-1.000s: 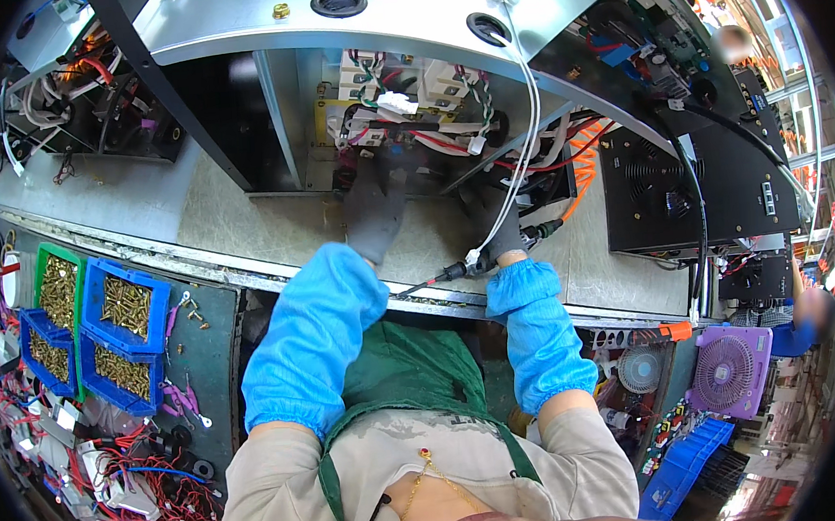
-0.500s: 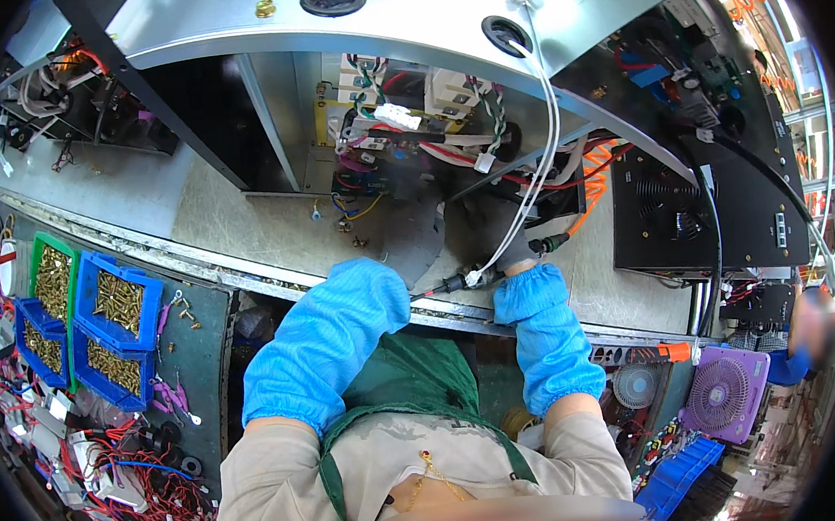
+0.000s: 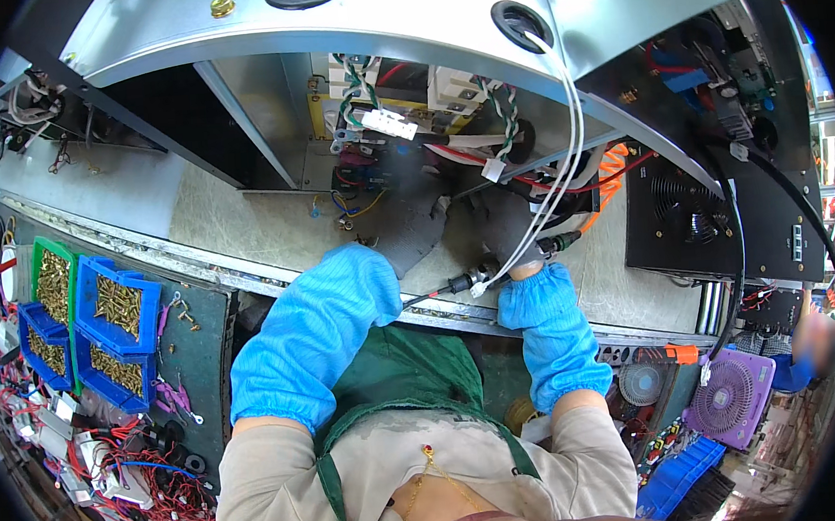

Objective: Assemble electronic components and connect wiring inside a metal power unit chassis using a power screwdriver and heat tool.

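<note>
Both my hands wear dark grey gloves under blue sleeve covers and reach into the open front of a metal cabinet point(image 3: 262, 107). My left hand point(image 3: 413, 230) is at the lower wiring, close to a small bundle of blue and yellow wires point(image 3: 361, 209); its fingertips are blurred among dark parts. Beside it, my right hand point(image 3: 512, 223) is partly covered by white cables point(image 3: 565, 149), its fingers hidden by the wiring. A black cable connector point(image 3: 460, 283) lies below, between my wrists. White plugs point(image 3: 389, 123) on twisted green and white wires hang above my hands.
Blue and green bins point(image 3: 115, 303) of brass screws stand at the left, near a heap of red-wired parts point(image 3: 132, 474). To the right are a black panel with fan grilles point(image 3: 685, 208), an orange-handled tool point(image 3: 671, 353) and a purple fan point(image 3: 729, 394). Another person's arm point(image 3: 811, 354) shows far right.
The view has shifted slightly, so the cabinet sits a little differently in it. Both hands stay inside the opening, with only small movement.
</note>
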A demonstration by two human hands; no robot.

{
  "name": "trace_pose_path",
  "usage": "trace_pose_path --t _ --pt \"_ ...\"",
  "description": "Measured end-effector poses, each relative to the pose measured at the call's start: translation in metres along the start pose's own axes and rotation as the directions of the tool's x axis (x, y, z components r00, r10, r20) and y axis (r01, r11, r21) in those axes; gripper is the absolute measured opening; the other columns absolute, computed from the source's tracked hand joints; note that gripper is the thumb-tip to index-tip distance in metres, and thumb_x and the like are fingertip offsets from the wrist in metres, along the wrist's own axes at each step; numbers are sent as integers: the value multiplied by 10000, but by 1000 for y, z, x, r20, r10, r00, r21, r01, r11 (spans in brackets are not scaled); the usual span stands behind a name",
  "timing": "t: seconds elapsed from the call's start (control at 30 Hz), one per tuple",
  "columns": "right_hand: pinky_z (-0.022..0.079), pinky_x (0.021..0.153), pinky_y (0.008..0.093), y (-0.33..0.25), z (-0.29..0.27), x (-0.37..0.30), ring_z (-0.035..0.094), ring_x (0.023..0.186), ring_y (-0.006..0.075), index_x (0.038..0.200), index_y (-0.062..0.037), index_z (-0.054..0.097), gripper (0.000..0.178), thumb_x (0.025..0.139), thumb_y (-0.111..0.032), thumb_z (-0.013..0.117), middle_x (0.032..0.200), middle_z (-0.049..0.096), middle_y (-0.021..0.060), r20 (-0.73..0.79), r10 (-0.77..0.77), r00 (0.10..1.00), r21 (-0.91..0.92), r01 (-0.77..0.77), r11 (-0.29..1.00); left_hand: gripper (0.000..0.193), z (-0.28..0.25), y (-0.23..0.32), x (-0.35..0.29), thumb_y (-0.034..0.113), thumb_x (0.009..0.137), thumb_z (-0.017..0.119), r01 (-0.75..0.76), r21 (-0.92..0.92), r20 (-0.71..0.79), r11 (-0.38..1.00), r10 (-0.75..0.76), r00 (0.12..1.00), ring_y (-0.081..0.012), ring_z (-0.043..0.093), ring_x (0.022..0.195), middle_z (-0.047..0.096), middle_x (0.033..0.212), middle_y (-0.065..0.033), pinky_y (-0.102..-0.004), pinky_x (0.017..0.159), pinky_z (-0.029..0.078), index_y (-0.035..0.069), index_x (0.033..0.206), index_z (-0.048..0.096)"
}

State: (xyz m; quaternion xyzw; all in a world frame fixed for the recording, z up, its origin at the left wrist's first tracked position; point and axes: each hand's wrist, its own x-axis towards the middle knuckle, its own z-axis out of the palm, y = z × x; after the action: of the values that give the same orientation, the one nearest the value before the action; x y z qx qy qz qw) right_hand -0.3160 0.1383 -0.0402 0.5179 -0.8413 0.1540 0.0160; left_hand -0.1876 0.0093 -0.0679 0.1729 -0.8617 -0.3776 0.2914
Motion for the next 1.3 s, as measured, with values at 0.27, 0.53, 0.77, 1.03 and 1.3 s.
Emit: trace_pose_path --t 0.27,0.53,0.77,1.03,1.3 --pt "496 604 453 26 33 -8 632 684 354 807 -54 672 140 731 -140 591 720 641 161 -115 -7 993 13 8 1000 220 -41 22 2 169 902 554 199 -835 -92 513 -487 868 -331 642 852 662 978 -164 -385 793 520 42 1068 625" --pt "494 582 436 18 25 -9 628 652 350 807 -59 667 142 730 -162 605 680 630 151 -38 -4 999 -121 -1 993 222 -59 11 7 179 872 601 504 -453 -14 735 -571 821 -375 616 901 645 1012 -203 -409 806 505 39 1039 642" --pt "500 606 441 3 18 -8 633 714 358 843 -71 661 143 780 -183 599 733 637 165 -42 66 997 -65 -69 995 216 -38 -18 -1 163 878 606 229 -777 -94 586 -468 879 -328 616 934 644 1042 -169 -376 782 511 30 1044 639" --pt "501 617 443 -25 4 -8 633 746 352 923 -79 661 179 795 -162 568 798 638 177 -35 93 995 -117 -97 988 271 -39 -40 17 182 918 522 -21 210 -295 977 84 952 -214 619 920 643 1037 -138 -324 783 500 22 1118 612" --pt "494 627 466 -30 -20 -9 624 741 391 990 -75 657 225 826 -201 570 869 645 191 58 147 987 -75 -142 987 270 -58 -54 17 194 907 567 494 -575 175 652 -491 853 -252 622 960 651 1014 -138 -336 771 497 40 1123 615"
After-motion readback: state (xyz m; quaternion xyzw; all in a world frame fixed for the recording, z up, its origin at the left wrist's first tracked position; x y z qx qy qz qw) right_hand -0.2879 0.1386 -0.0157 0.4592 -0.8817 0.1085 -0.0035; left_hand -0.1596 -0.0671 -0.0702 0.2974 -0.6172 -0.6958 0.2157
